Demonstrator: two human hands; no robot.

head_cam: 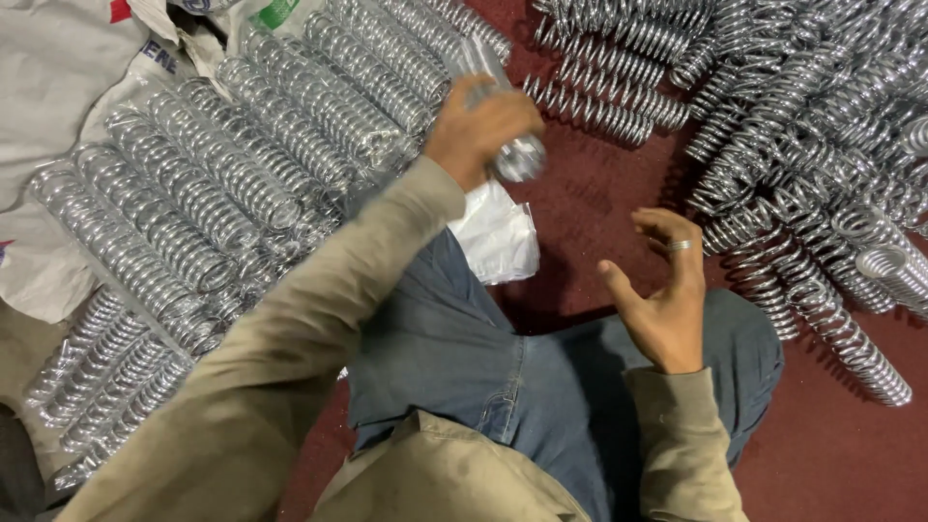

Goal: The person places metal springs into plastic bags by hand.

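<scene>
Above my lap, near the top centre of the view, I see my left hand (pixel 480 126) clamped around a chrome coil spring in a clear plastic sleeve (pixel 503 116), held tilted over the dark red floor (pixel 580 222). My right hand (pixel 662 290) hangs open beside it, fingers spread and curled, holding nothing, with a ring (pixel 681 246) on one finger. Just below the held spring, a crumpled clear plastic bag (pixel 498 237) lies against my blue jeans (pixel 464 358). To the left, sleeved springs lie side by side in neat rows (pixel 222 203) on white sacking (pixel 58 87). To the right, bare springs lie in a loose heap (pixel 822 145) on the floor.
</scene>
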